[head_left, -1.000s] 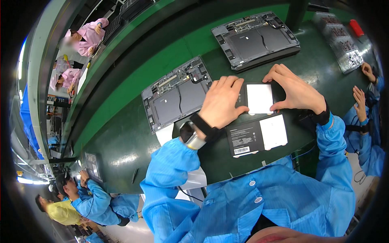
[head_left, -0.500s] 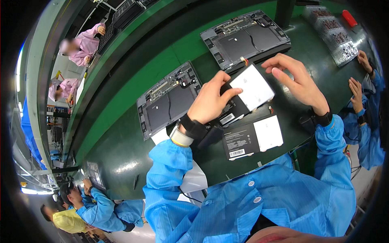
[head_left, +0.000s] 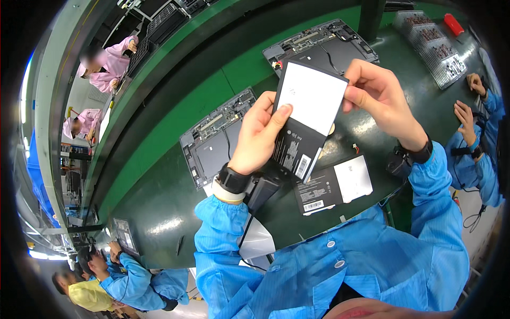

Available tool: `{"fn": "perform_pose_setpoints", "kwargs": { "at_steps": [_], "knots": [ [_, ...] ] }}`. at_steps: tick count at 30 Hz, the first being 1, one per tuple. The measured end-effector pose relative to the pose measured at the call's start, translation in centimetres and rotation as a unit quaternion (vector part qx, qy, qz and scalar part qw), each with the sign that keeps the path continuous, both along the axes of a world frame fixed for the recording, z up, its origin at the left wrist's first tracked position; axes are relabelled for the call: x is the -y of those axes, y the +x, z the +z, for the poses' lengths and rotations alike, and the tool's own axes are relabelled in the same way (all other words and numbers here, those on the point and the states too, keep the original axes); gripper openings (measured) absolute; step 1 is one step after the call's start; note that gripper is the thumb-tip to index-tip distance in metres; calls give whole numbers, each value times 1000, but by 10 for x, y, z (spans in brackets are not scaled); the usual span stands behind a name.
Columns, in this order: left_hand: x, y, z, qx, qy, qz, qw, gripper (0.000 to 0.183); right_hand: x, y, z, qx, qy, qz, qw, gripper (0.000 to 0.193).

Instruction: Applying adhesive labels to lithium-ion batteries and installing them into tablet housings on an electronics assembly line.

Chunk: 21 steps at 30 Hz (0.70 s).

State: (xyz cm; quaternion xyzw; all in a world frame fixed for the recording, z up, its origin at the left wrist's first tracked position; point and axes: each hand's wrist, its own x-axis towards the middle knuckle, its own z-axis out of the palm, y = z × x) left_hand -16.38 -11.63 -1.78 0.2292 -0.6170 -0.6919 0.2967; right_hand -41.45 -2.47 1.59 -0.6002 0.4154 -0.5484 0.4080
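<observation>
Raised over the bench is a flat laptop battery [head_left: 311, 101], half white and half black with a printed label, tilted toward me. My left hand [head_left: 255, 133] grips its left edge, thumb across the front face. At its upper right corner my right hand [head_left: 382, 103] is closed in a pinch; whether a film lies between those fingertips is too small to tell. A second battery [head_left: 353, 178] of the same kind lies flat on the bench, a short coloured cable at its top edge. Beyond my left hand sits an open laptop base [head_left: 210, 151], partly hidden by it.
Another open laptop base [head_left: 348, 56] lies at the back, partly covered by the raised battery. A clear tray [head_left: 433, 45] of small parts and a red object [head_left: 453, 24] are at the far right. A co-worker's hands [head_left: 467, 119] rest on the green bench [head_left: 159, 218] there.
The battery has been lifted and turned more upright, its white half now facing me. My right hand has moved in from the right onto its corner and closed.
</observation>
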Motion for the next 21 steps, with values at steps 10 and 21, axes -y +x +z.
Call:
{"fn": "perform_pose_setpoints", "kwargs": {
  "at_steps": [10,21],
  "knots": [
    [-9,43,42,-27,-67,146,987,27,16,20,-31,32,45,-8,998,13],
    [-43,58,20,31,-101,179,978,19,-11,68,-18,-79,-82,-62,992,10]
  ]
}}
